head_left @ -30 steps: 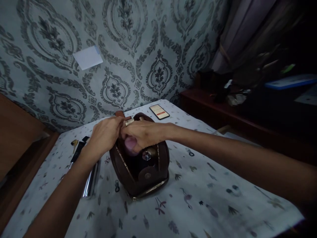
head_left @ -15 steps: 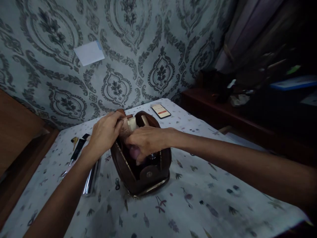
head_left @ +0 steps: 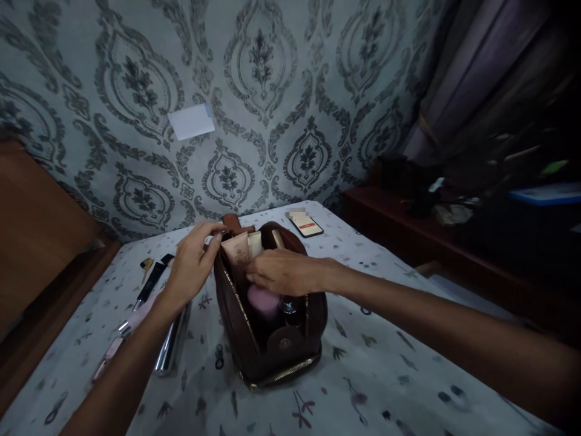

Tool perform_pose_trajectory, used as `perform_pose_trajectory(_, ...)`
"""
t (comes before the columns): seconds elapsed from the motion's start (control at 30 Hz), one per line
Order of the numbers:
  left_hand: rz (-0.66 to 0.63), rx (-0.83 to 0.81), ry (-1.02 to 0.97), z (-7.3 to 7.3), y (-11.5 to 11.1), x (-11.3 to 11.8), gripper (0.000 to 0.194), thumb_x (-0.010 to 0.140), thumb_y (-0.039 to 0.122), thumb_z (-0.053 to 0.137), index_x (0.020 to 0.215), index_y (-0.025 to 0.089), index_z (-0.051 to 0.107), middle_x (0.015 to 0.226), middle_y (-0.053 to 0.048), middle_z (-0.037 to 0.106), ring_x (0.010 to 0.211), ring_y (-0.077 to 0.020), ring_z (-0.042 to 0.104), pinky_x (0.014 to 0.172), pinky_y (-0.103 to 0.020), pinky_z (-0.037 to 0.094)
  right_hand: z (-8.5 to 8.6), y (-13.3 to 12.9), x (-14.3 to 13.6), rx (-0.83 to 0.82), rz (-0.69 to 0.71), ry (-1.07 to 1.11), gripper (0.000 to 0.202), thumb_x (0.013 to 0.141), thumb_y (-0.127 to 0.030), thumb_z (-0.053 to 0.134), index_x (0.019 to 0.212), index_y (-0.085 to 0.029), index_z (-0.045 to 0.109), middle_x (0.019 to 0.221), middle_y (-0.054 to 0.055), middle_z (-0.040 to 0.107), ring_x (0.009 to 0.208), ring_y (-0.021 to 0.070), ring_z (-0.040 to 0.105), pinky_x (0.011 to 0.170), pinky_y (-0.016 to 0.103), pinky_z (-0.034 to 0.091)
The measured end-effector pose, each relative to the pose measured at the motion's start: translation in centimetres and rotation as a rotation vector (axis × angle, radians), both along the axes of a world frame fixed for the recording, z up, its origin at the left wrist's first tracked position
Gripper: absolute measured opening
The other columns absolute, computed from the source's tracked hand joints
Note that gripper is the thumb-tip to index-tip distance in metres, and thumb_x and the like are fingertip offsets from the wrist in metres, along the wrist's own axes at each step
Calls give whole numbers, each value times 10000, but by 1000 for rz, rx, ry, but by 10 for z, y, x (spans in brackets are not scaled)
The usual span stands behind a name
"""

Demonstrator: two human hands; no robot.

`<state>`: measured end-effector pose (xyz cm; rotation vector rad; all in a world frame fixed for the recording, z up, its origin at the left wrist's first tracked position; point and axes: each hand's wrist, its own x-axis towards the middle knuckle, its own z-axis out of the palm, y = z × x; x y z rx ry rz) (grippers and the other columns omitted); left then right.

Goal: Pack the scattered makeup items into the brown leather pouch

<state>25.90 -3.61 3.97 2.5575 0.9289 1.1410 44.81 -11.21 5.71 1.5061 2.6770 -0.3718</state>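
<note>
Well left of the brown bag (head_left: 290,357), a slim black-ended tube (head_left: 151,283) lies aslant; nearer the bag is a smooth, shiny silver cylinder (head_left: 166,348). The left hand (head_left: 193,263) is at the bag's far left rim, thumb and fingers bent with a narrow gap; whether it pinches the rim cannot be told. Inside the bag, whose skin looks like smooth leather, stand a flat-ended peach tube (head_left: 235,249) and a paler tube (head_left: 255,242), with a rounded pink item (head_left: 263,301) before them. The right hand (head_left: 285,271) reaches in over the bag's right side, fingers curled beside the tubes; whether they grip anything cannot be told. A glossy dark bottle (head_left: 289,307) sits inside, below that wrist.

Metal zipper teeth (head_left: 238,297) edge the bag's gaping mouth, its near part uncovered by hands. Bare cloth (head_left: 390,369) spreads before the bag and to its right.

The cloth is white with small plant prints. Beyond the bag rise damask-patterned wallpaper (head_left: 267,115) and, to its right, a lit phone (head_left: 307,224) lies flat.
</note>
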Motion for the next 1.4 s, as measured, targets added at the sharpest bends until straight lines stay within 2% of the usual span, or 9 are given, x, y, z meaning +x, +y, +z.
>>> perform_pose_trajectory(0.2, -105, -11, 89, -4, -2, -4, 282, 985, 267, 435, 1075, 181, 688, 1100, -95, 711, 1074, -229, 633, 956, -363, 470, 1, 0, -1, -41, -36, -40, 325, 1015, -238, 438, 988, -97, 729, 960, 133, 736, 895, 220, 652, 719, 285, 392)
perform_pose_trajectory(0.47, -83, -82, 260, 8, 6, -2, 256, 969, 309, 462, 1051, 203, 680, 1077, -71, 729, 1033, -242, 645, 915, -373, 478, -7, 3, 3, -95, 14, -5, 324, 975, -284, 477, 961, -109, 749, 903, 113, 740, 816, 196, 652, 693, 281, 376)
perform_pose_trajectory(0.6, -78, -74, 368, 15, 12, 4, 265, 964, 273, 446, 997, 209, 700, 1036, -72, 724, 1023, -252, 639, 905, -374, 474, -5, 3, 4, -103, 25, 34, 280, 962, -263, 502, 997, -138, 750, 943, 91, 743, 886, 201, 662, 737, 274, 393)
perform_pose_trajectory(0.8, -73, -80, 453, 16, 25, 9, 287, 963, 252, 443, 978, 200, 725, 965, -61, 720, 959, -227, 656, 877, -340, 492, -2, 1, 4, -114, 16, 32, 265, 966, -233, 516, 1070, -137, 740, 997, 94, 743, 932, 210, 660, 753, 274, 400)
perform_pose_trajectory(1.07, -21, -18, 575, 21, 26, 18, 279, 939, 217, 465, 904, 196, 742, 885, -98, 706, 973, -279, 627, 887, -399, 482, -3, 1, 7, -101, 16, 41, 269, 966, -249, 535, 1113, -135, 730, 1010, 99, 743, 941, 212, 664, 756, 272, 411)
perform_pose_trajectory(1.13, -25, -17, 576, 22, 24, 18, 272, 935, 210, 473, 943, 202, 745, 924, -98, 718, 1002, -278, 626, 910, -398, 484, -3, 1, 8, -88, 16, 52, 267, 964, -251, 541, 1105, -133, 736, 1016, 102, 746, 952, 215, 667, 774, 273, 416)
perform_pose_trajectory(1.3, -60, -27, 535, 19, 22, 15, 355, 962, 202, 435, 1216, 210, 682, 1139, -80, 727, 1095, -254, 618, 980, -394, 471, -5, 2, 9, -99, 19, 100, 271, 950, -235, 552, 1114, -128, 739, 1023, 111, 749, 966, 224, 670, 781, 280, 422)
perform_pose_trajectory(1.4, -64, -33, 509, 17, 23, 14, 352, 962, 207, 438, 1214, 197, 684, 1145, -83, 730, 1088, -252, 629, 981, -398, 480, -7, 4, 9, -99, 19, 129, 265, 944, -225, 560, 1110, -125, 742, 1029, 112, 746, 962, 220, 668, 786, 278, 430)
